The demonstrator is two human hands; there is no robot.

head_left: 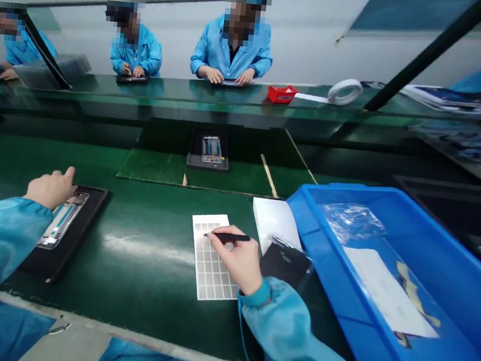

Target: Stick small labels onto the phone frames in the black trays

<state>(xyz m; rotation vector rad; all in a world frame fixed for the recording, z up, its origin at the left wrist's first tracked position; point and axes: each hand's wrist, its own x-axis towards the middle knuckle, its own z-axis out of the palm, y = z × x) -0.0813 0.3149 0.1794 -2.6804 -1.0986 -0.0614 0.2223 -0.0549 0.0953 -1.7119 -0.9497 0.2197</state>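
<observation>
My right hand (237, 259) pinches black tweezers (235, 237), their thin tip at the upper rows of a white sheet of small greyish rectangular stickers (211, 268). A blue cord runs down from my right cuff. At left, my left hand (51, 187) rests over the far end of a black tray (88, 218), its fingers partly bent and one pointing up. Under it lies a silvery phone frame (66, 218), partly hidden by hand and sleeve. A white pad (274, 220) and a dark flat piece in clear plastic (286, 263) lie just right of my right hand.
A blue bin (339, 307) with paper and plastic film stands at right. Farther back lies another phone frame (212, 149) on a black tray. A raised shelf (168, 87) holds a red tape holder (281, 94) and white roll (345, 92). Several co-workers in blue work opposite.
</observation>
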